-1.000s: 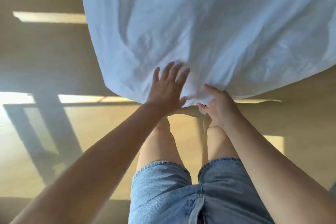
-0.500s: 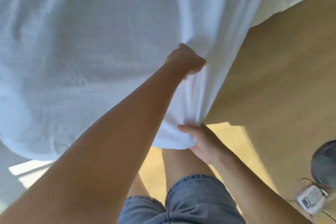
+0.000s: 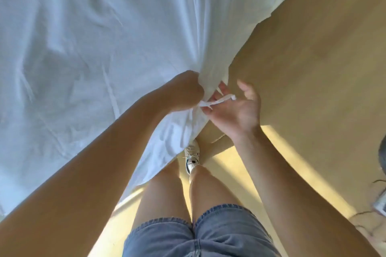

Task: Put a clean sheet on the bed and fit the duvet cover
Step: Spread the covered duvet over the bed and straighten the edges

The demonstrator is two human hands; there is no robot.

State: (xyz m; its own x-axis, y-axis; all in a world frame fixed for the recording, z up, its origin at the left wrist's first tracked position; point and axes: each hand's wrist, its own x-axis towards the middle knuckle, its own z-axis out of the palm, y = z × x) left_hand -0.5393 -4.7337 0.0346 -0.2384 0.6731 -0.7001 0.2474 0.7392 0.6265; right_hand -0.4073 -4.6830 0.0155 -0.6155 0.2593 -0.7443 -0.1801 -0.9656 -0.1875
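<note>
A white duvet cover (image 3: 87,44) fills the upper left of the view, creased and hanging down over the floor at its near corner. My left hand (image 3: 186,89) is curled into a fist that grips a bunched fold of the cover at that corner. Just right of it, my right hand (image 3: 236,108) pinches a short white fabric tie (image 3: 219,100) that sticks out from the corner, thumb raised and palm turned up. The bed itself is hidden under the fabric.
Light wooden floor (image 3: 313,58) lies to the right and below, with a sunlit band across it. My legs in denim shorts and a white shoe (image 3: 192,158) stand beneath the hanging corner. A dark round object with cables (image 3: 381,204) sits at the right edge.
My left fist has drawn the bunched fabric nearer and lower. My right hand has left the hanging hem, risen beside the left and taken hold of the white tie.
</note>
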